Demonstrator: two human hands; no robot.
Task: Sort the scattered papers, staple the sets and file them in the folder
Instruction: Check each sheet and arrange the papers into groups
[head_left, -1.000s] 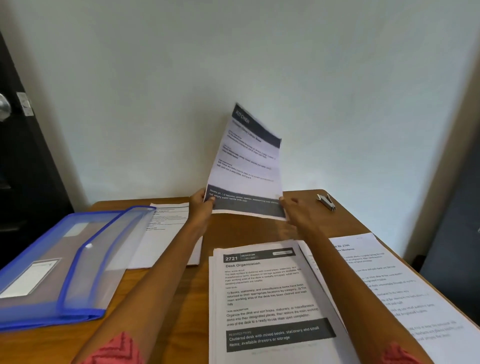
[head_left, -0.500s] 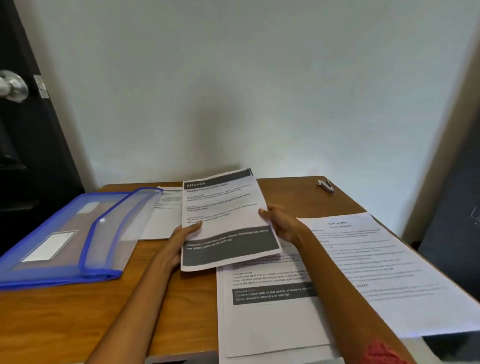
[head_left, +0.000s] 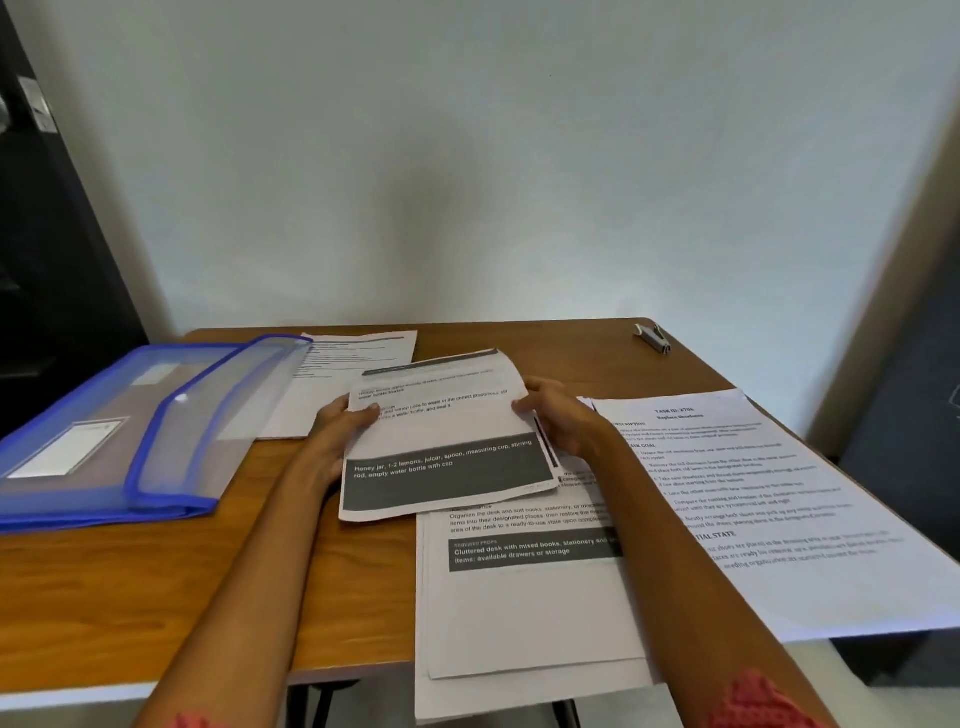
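We see the left hand (head_left: 337, 441) and the right hand (head_left: 558, 421) gripping one printed sheet (head_left: 441, 441) by its side edges, thumbs curled over the top face and fingers underneath. The sheet hangs low over the wooden bench (head_left: 208, 571), its far end curling, above a stack of papers (head_left: 519, 597) that overhangs the near edge. A further page (head_left: 753, 493) lies at the right, another (head_left: 353, 353) at the back. The blue folder (head_left: 104, 441) lies open at the left; a stapler (head_left: 652, 338) rests at the far right corner.
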